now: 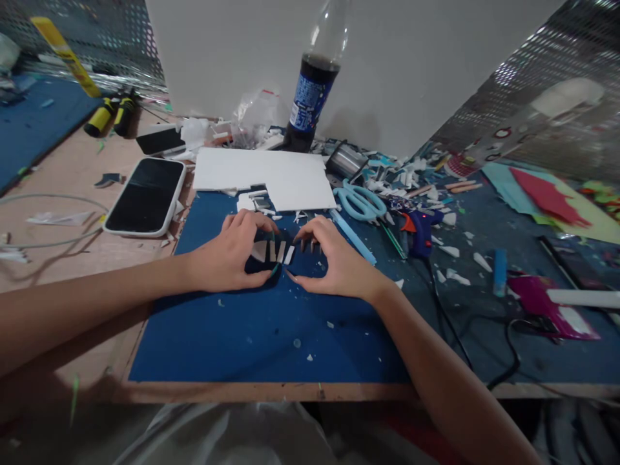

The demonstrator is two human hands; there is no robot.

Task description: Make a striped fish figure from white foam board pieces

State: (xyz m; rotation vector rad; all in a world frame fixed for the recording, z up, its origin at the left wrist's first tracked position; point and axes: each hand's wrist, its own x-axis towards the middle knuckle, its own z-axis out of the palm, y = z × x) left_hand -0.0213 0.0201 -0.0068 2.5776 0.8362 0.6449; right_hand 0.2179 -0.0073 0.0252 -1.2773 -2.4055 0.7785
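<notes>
Several small white strips (289,254) stand or lie in a short row on the blue cutting mat (261,349), between my two hands. My left hand (232,252) curves around the row from the left, thumb and fingers apart. A wider white piece (259,250) sits inside its curl; whether the fingertips touch any piece I cannot tell. From the right, my right hand (332,258) arches over the mat, its thumb and fingers spread beside the rightmost strip and nothing seen in its grasp. Just beyond the hands lies a large white foam board (295,171) with a notch cut in its near edge.
A phone (144,197) lies at left, a dark drink bottle (312,90) stands behind the board. Light-blue scissors (361,201), a blue pen-like stick (353,237) and a blue glue gun (422,232) with a trailing cable are at right. White scraps litter the back.
</notes>
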